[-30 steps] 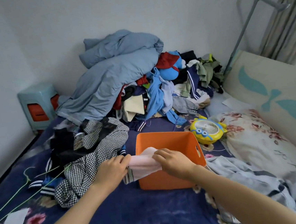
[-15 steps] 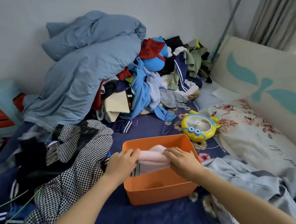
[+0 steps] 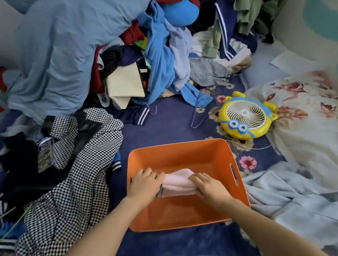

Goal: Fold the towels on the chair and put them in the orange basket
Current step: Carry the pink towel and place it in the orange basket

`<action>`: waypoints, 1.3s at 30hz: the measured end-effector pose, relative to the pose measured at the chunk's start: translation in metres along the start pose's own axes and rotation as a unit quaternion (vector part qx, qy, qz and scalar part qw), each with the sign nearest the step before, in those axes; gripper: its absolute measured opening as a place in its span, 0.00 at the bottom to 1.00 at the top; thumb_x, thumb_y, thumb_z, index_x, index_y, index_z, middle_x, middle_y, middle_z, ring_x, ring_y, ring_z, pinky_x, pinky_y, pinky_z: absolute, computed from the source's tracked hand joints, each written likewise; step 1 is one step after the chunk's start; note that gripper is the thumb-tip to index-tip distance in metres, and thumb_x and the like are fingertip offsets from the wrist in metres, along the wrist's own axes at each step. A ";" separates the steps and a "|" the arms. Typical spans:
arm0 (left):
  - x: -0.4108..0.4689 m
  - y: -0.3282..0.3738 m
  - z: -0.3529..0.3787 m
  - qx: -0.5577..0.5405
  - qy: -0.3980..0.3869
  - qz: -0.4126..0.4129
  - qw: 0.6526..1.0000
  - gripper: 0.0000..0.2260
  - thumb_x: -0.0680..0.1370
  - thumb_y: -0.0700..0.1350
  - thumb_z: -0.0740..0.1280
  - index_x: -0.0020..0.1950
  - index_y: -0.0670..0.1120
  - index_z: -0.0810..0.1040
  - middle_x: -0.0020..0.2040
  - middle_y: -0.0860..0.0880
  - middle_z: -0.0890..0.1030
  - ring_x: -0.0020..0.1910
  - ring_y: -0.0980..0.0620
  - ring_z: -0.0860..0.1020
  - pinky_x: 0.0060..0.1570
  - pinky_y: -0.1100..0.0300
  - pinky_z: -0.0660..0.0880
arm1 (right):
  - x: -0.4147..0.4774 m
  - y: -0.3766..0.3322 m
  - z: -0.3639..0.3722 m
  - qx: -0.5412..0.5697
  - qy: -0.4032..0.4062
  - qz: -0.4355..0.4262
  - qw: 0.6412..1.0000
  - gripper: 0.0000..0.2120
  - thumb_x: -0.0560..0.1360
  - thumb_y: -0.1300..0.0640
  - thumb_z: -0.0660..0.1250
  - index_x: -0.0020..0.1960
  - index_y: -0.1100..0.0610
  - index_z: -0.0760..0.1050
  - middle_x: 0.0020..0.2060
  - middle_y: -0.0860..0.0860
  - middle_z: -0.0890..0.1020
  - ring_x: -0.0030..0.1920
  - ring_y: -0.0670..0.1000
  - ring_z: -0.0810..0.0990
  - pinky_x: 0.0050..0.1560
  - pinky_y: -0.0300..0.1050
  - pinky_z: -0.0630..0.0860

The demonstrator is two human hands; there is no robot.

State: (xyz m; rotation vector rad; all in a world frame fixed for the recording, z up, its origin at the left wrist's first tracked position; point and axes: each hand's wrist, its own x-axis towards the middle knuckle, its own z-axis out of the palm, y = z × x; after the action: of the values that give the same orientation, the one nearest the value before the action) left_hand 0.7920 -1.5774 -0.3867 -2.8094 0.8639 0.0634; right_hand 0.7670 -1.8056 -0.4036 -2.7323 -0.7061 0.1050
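Head view: clamped at both ends, a folded pink towel down inside the orange basket on the bed. Left hand gripping its left end, right hand its right end, fingers curled over the cloth. Long axis left to right, spanning hand to hand, neither nearer. Resting on the basket floor or just above: cannot tell. Next, probably: lower and let go.
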 end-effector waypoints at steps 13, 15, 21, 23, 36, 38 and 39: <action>0.019 0.002 0.059 -0.020 -0.115 -0.065 0.991 0.11 0.70 0.41 0.65 0.51 0.44 0.79 0.57 0.39 0.79 0.59 0.40 0.76 0.53 0.49 0.73 | 0.041 0.006 0.083 0.025 -0.121 0.046 0.991 0.28 0.57 0.66 0.74 0.56 0.58 0.74 0.51 0.56 0.81 0.47 0.57 0.82 0.35 0.39 0.78; 0.014 0.015 0.086 -0.026 -0.261 -0.060 0.963 0.18 0.75 0.40 0.63 0.65 0.43 0.70 0.70 0.37 0.66 0.70 0.38 0.62 0.65 0.45 0.61 | 0.045 0.005 0.112 0.024 -0.237 0.068 0.969 0.28 0.72 0.65 0.64 0.71 0.58 0.63 0.69 0.61 0.67 0.67 0.62 0.69 0.59 0.50 0.73; 0.012 0.047 0.151 -0.105 -0.373 -0.087 0.918 0.30 0.78 0.42 0.61 0.76 0.46 0.50 0.77 0.40 0.45 0.75 0.40 0.45 0.71 0.45 0.50 | 0.051 0.009 0.156 0.027 -0.363 0.204 0.909 0.37 0.77 0.56 0.62 0.77 0.50 0.42 0.76 0.55 0.43 0.75 0.62 0.49 0.72 0.57 0.56; 0.010 0.050 0.163 -0.153 -0.381 -0.106 0.906 0.29 0.79 0.41 0.58 0.77 0.48 0.47 0.77 0.42 0.41 0.76 0.41 0.43 0.72 0.46 0.48 | 0.052 0.015 0.167 0.022 -0.373 0.210 0.904 0.37 0.77 0.60 0.61 0.76 0.49 0.42 0.76 0.56 0.41 0.74 0.63 0.50 0.71 0.57 0.58; 0.001 0.033 0.121 -0.232 -0.382 -0.118 0.887 0.25 0.79 0.50 0.57 0.75 0.50 0.55 0.76 0.43 0.51 0.73 0.42 0.56 0.68 0.47 0.60 | 0.051 -0.009 0.123 -0.003 -0.370 0.246 0.896 0.35 0.77 0.58 0.61 0.77 0.48 0.45 0.76 0.56 0.40 0.75 0.60 0.46 0.72 0.56 0.55; -0.002 0.025 0.100 -0.219 -0.356 -0.118 0.901 0.23 0.78 0.49 0.56 0.73 0.49 0.58 0.76 0.42 0.52 0.72 0.41 0.57 0.68 0.45 0.60 | 0.044 -0.012 0.100 -0.003 -0.350 0.252 0.902 0.31 0.77 0.57 0.59 0.76 0.48 0.49 0.76 0.56 0.42 0.75 0.60 0.47 0.71 0.57 0.56; -0.005 0.021 0.087 -0.217 -0.345 -0.116 0.906 0.24 0.78 0.49 0.57 0.73 0.49 0.58 0.76 0.42 0.52 0.72 0.41 0.57 0.68 0.45 0.60 | 0.040 -0.015 0.086 -0.006 -0.337 0.255 0.906 0.29 0.78 0.57 0.59 0.76 0.49 0.52 0.76 0.56 0.43 0.75 0.60 0.48 0.71 0.57 0.57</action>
State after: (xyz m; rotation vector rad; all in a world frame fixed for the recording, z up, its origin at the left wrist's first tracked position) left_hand 0.7777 -1.5743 -0.4754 -2.8779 0.3641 1.2636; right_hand 0.7821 -1.7496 -0.4798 -2.8015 -0.1020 1.2040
